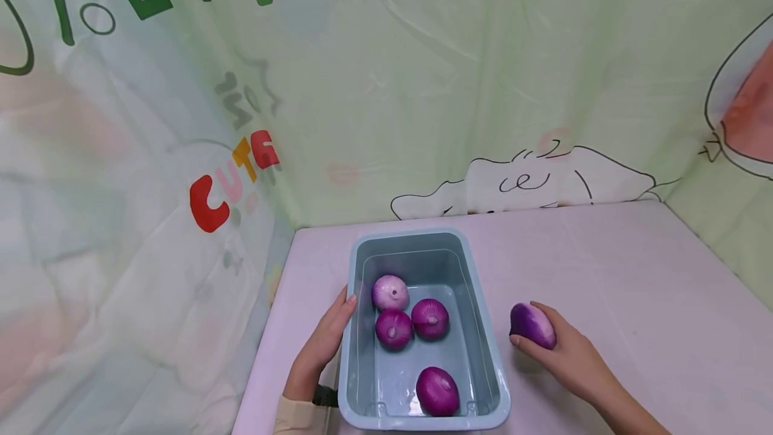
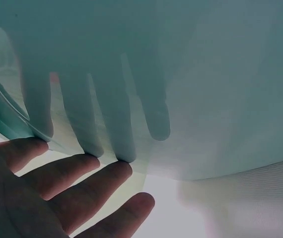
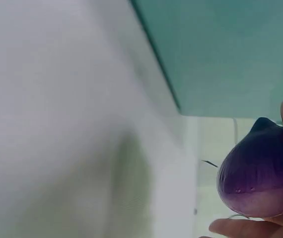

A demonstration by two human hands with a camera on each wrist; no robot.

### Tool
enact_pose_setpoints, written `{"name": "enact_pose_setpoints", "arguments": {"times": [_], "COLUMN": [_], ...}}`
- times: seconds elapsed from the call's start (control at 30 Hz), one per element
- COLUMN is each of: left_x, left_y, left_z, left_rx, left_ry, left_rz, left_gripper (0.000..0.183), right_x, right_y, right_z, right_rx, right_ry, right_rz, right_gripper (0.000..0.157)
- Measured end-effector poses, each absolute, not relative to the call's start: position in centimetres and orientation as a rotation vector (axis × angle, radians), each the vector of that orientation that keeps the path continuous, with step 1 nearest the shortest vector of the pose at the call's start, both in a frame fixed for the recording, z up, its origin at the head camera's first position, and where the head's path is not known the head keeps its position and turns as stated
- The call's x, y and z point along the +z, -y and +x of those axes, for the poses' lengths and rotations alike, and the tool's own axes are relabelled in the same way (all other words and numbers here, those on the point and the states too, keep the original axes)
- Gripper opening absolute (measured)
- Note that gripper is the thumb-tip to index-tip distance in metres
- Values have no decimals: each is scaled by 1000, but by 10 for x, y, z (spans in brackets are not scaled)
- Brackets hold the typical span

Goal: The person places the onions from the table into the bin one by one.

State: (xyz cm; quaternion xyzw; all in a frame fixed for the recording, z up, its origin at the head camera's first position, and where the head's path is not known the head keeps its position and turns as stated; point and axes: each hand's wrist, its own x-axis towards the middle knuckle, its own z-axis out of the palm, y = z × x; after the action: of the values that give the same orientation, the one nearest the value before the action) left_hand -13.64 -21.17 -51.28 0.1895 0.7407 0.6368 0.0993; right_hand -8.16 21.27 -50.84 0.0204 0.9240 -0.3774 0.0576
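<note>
A blue-grey plastic bin [image 1: 483, 341] stands lengthwise on the table, with several purple onions inside. Three of them, including a paler onion [image 1: 390, 293], cluster toward the far left of its floor; another onion [image 1: 437, 391] lies by the near wall. My left hand [image 1: 326, 334] is at the bin's left side, fingers extended, and in the left wrist view its fingertips [image 2: 124, 168] meet the outer wall. To the right of the bin, my right hand [image 1: 568, 354] holds a purple-and-white onion [image 1: 533, 325] between thumb and fingers, above the table. Its pointed tip shows in the right wrist view.
A pale pinkish cloth covers the table [image 1: 634, 287], which extends to the right of the bin. Printed curtains [image 1: 386, 86] hang behind the table and along its left and right sides.
</note>
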Motion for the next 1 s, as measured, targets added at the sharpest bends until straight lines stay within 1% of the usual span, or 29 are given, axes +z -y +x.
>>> {"name": "enact_pose_setpoints", "arguments": {"times": [0.3, 0.47, 0.6, 0.83, 1.0], "left_x": [-512, -515, -517, -515, -516], "left_y": [212, 214, 214, 214, 214], "left_z": [-137, -137, -135, -135, -138], "left_rx": [1898, 1892, 1890, 1886, 1885], "left_ry": [-2168, -2169, -2169, -2187, -2190], "left_rz": [567, 550, 551, 565, 565], "left_gripper": [59, 58, 58, 58, 58], "right_x": [-465, -438, -419, -387, -364], "right_y": [-219, -208, -192, -148, -117], "right_z": [-101, -112, -119, -129, -134], "right_rx": [-1388, -1458, -1508, -1650, -1625], "right_ry": [-2831, -2809, -2777, -2632, -2590], "right_rz": [-16, -75, -164, -427, -524], "right_gripper": [85, 84, 83, 75, 79]}}
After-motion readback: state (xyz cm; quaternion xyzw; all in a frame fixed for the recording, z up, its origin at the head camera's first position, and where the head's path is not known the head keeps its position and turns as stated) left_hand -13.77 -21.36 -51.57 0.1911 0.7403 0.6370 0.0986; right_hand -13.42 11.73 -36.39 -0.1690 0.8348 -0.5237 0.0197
